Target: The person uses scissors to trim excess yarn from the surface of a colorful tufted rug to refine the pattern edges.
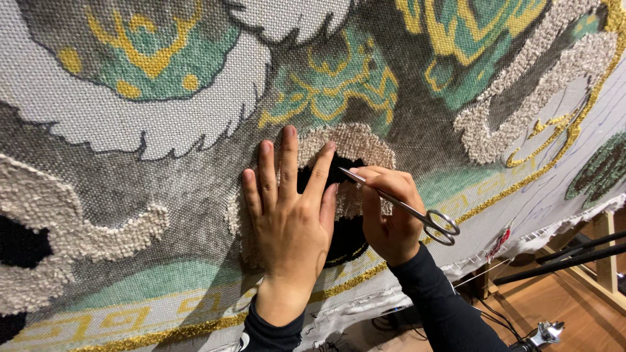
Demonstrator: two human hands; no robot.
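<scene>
While left hand [287, 215] flattens rug [130, 195], right hand [388, 215] grips scissors [404, 207].

**Rug-tufting workshop**

Large backing cloth [117, 124] stretched upright, filling nearly the whole view; printed pattern in grey, green and yellow, partly filled with raised cream, black and gold yarn pile [541, 72]. Cloth edge fastened along a pale wooden frame [603, 261] at lower right. Loose thread ends hang from the hem. Wood floor [561, 300] below, with dark cables and black bars beside the frame. Small metal scissors [417, 212] in use.
</scene>
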